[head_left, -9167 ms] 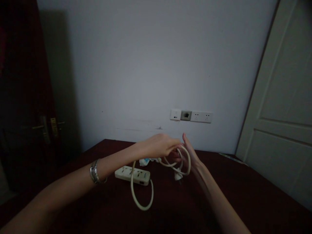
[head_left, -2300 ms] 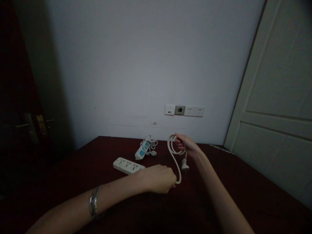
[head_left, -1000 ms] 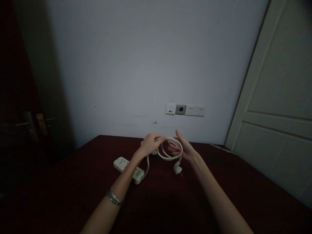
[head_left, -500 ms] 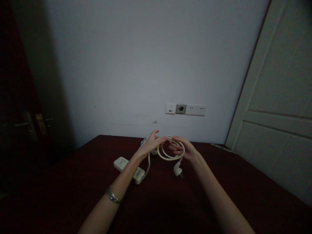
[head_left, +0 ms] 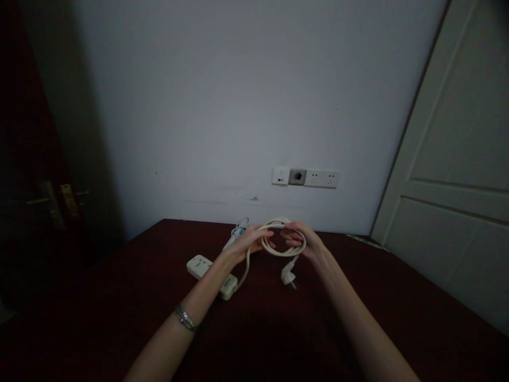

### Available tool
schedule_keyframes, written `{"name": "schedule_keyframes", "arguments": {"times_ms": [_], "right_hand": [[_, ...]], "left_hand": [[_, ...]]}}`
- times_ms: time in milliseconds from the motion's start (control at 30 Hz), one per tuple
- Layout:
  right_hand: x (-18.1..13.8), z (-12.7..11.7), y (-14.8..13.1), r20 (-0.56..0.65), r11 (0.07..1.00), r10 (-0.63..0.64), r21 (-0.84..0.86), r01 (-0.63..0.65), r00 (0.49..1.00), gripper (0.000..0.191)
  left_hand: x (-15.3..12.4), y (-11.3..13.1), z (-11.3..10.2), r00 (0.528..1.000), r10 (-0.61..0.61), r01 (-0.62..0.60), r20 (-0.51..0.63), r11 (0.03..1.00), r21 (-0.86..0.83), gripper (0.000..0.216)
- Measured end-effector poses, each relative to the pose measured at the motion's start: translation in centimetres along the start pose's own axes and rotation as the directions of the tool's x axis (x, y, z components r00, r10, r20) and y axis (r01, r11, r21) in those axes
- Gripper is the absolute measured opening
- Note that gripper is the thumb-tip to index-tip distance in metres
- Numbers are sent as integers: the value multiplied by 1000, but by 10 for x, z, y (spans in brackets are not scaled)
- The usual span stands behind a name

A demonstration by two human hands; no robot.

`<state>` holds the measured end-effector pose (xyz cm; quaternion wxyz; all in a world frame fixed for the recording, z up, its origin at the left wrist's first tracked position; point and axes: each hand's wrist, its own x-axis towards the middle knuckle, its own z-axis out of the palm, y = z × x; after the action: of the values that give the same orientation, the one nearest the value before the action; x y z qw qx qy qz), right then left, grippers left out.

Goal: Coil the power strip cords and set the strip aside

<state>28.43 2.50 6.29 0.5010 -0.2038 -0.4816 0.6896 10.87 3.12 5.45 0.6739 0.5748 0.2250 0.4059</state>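
Observation:
A cream power strip (head_left: 203, 267) lies on the dark red table (head_left: 358, 297). Its cream cord (head_left: 274, 251) is wound in a small coil held up between both hands. My right hand (head_left: 306, 243) is closed round the right side of the coil, and the plug (head_left: 287, 275) dangles below it. My left hand (head_left: 247, 242) holds the left side of the coil with its fingers curled on the cord. One strand runs from there down to the strip's near end.
A second small white and blue power strip (head_left: 237, 233) with its thin cord lies behind my left hand near the wall. Wall sockets (head_left: 305, 177) sit above the table. A white door (head_left: 457, 175) stands at right, a dark door with a brass handle (head_left: 59, 201) at left.
Over the last seconds my left hand drew the cord up from the table and laid further loops on the coil in my right hand. Both hands now close on the coil.

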Motion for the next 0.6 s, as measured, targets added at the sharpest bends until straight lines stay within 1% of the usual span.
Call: {"name": "schedule_keyframes", "arguments": {"times_ms": [67,133,233,367,467,600], "right_hand": [[2,-2,1,-64,999,-14,-33,11,998,38],[4,-5,3,-95,998,-13,-60,7,995,38],[6,-6,5,-112,997,0,-75,-8,994,36],[7,-2,9,-110,995,7,-94,-18,994,43],[7,5,11,-94,988,-7,-153,-8,996,47],[7,13,12,-70,975,-22,-221,6,997,50]], "left_hand": [[3,-4,2,999,23,-25,-30,998,-55,30],[6,-7,3,998,46,-49,-31,993,-106,34],[8,-9,4,998,68,-67,1,987,-144,35],[7,-9,5,1000,26,-27,-7,976,-218,35],[7,-10,6,996,40,-58,-80,970,-234,38],[9,-13,8,972,109,-148,-209,972,-182,48]]}}
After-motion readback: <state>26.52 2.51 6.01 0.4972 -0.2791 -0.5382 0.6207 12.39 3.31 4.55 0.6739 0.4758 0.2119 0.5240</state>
